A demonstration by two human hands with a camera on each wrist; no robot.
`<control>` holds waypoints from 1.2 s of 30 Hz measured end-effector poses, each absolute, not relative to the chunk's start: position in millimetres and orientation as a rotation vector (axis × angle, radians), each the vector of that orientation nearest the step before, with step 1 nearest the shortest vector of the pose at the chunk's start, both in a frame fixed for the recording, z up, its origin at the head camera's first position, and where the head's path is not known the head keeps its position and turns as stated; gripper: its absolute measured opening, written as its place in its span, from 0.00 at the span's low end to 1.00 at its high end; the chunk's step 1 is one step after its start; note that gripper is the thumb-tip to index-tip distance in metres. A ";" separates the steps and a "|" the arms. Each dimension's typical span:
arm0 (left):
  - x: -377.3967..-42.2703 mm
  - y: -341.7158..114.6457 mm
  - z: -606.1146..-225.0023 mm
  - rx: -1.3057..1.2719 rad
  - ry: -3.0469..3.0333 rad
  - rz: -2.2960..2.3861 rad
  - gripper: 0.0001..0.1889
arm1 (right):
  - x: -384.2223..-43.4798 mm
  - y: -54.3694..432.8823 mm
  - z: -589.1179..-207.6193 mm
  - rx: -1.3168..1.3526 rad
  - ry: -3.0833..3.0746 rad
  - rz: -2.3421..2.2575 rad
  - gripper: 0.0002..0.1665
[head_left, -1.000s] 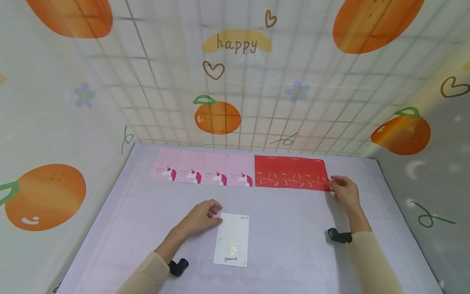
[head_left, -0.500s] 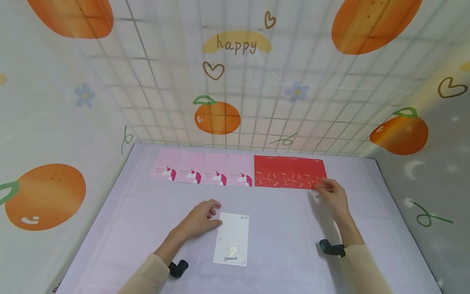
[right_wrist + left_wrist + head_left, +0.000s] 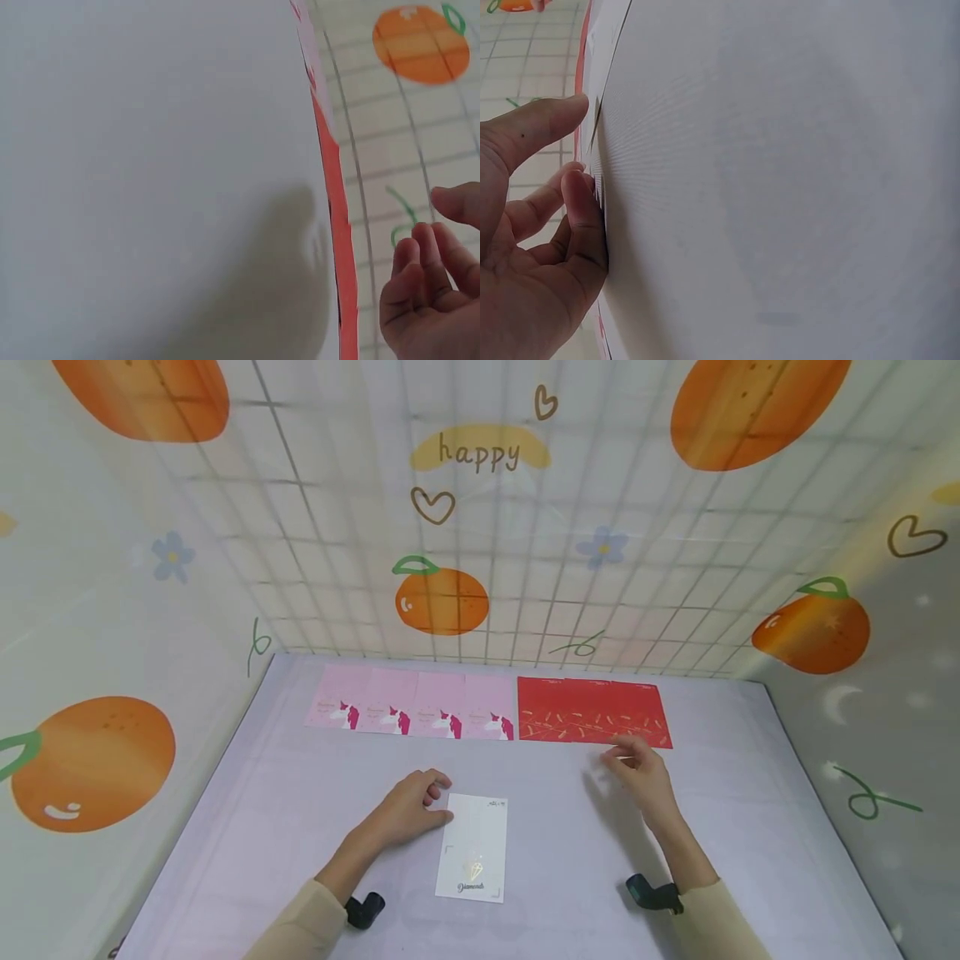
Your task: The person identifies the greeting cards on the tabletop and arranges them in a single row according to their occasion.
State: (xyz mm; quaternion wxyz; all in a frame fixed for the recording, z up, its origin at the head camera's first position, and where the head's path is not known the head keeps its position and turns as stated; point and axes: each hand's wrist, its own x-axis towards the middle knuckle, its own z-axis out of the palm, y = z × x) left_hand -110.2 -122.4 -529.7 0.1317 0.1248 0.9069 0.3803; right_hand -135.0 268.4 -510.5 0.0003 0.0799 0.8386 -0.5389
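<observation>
A white card [image 3: 471,847] printed "Diamonds" with a gold diamond lies flat on the table, front centre. My left hand [image 3: 412,806] rests beside its left edge, thumb right at the edge and the other fingers loosely bent; the left wrist view shows the same hand [image 3: 551,202] low along the tabletop. My right hand [image 3: 637,775] is over the table just in front of a row of overlapping red cards [image 3: 592,714] with gold print. Nothing shows between its loosely bent fingers, seen also in the right wrist view, where the hand [image 3: 439,277] is raised.
Pink unicorn cards [image 3: 412,702] continue the row to the left of the red ones, along the table's back. Behind it stands a grid wall [image 3: 517,543] covered by a sheet with orange prints. Patterned curtains [image 3: 862,735] close off both sides. The table [image 3: 300,827] has a pale lilac cover.
My right hand has drawn away from the right end of the red cards, moving left and toward me. My left hand and the white card have stayed in place.
</observation>
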 end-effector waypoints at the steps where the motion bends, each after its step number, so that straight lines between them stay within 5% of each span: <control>1: -110.2 -122.6 -529.9 0.363 2.633 1.101 0.23 | -133.6 264.6 -510.5 0.230 2.630 -1.695 0.24; 36: -108.6 -123.7 -529.7 0.403 2.641 1.092 0.20 | -97.3 167.4 -530.1 -0.153 2.450 -1.657 0.22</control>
